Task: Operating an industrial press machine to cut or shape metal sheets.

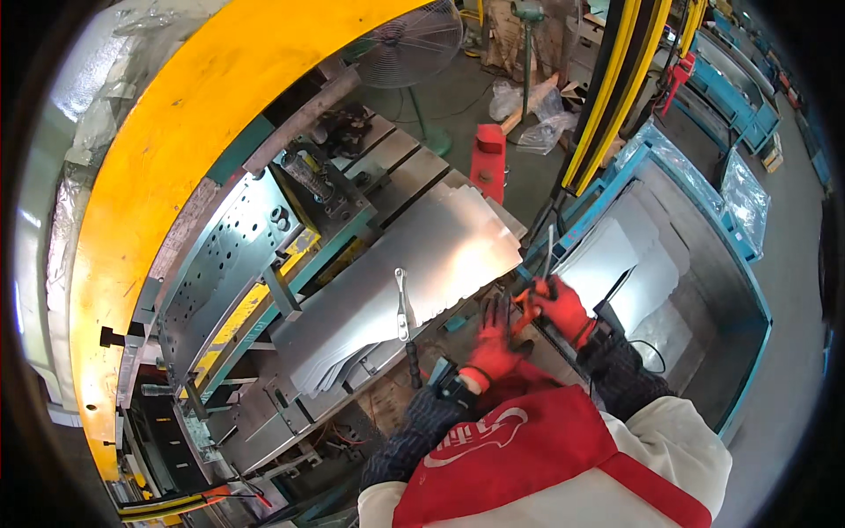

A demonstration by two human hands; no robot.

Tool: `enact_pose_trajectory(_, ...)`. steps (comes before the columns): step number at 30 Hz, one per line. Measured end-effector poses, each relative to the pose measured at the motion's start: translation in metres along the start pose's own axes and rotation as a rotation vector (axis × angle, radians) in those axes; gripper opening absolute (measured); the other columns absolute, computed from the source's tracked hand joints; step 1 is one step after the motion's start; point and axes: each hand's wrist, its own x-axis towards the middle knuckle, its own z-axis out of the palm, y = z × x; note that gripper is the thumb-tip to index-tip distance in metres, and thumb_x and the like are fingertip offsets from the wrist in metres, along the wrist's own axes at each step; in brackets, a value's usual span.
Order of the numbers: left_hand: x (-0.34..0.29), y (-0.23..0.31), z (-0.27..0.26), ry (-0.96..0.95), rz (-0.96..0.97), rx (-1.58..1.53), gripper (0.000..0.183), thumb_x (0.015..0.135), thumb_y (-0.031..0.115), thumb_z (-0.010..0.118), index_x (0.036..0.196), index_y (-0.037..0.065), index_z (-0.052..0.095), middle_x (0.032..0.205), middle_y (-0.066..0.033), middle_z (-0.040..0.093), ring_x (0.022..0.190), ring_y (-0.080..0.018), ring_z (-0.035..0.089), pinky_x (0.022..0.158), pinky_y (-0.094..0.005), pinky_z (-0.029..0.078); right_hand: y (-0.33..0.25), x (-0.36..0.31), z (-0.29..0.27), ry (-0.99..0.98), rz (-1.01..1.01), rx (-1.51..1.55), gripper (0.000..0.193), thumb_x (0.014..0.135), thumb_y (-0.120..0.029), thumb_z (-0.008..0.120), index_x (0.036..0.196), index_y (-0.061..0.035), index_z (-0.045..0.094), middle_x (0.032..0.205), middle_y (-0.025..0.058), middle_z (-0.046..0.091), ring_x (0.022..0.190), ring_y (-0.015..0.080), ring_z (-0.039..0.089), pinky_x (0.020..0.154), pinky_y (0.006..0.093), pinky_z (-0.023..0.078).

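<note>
My left hand [490,345], in a red glove with dark finger parts, is just beyond my red apron. Its fingers stretch away from me, close to an orange piece [523,313] between my hands. My right hand [565,310], also in a red glove, is bent around something at that orange piece; its kind is unclear. A thin grey rod [550,250] rises beside the right fingers; whether they hold it cannot be made out. Left of my hands lies a stack of thin metal sheets [378,299], with a silver ratchet-like wrench [402,304] with a dark handle on top.
A blue-rimmed metal bin [764,321] on the right holds more flat sheets [616,255]. A large press with a yellow frame [167,123] curves along the left. Ahead are a red block [488,163], yellow-and-black posts [607,97] and a caged fan [409,48].
</note>
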Motion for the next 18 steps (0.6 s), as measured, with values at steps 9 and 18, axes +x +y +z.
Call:
enact_pose_trajectory(9,-0.066,0.014,-0.075,0.284,-0.432,-0.734,0.046,0.068,0.014,0.063,0.108,0.0,0.045,0.098,-0.0115,0.054,0.086,-0.0169,0.052,0.077,-0.0279,0.04,0.041,0.17,-0.035,0.187,-0.02,-0.451,0.033,0.07,-0.031,0.053,0.085,-0.0024,0.045,0.078,0.0189,0.054,0.079,0.0348,0.052,0.064,0.041,0.04)
enact_pose_trajectory(18,-0.153,-0.041,-0.063,0.774,-0.713,-0.703,0.027,0.069,0.009,0.062,0.094,0.001,0.054,0.086,-0.0074,0.058,0.072,-0.0124,0.055,0.06,-0.0229,0.044,0.178,0.227,0.014,-0.056,0.097,-0.567,0.046,0.065,-0.034,0.061,0.097,-0.0021,0.049,0.084,0.019,0.056,0.082,0.0342,0.053,0.07,0.0403,0.042)
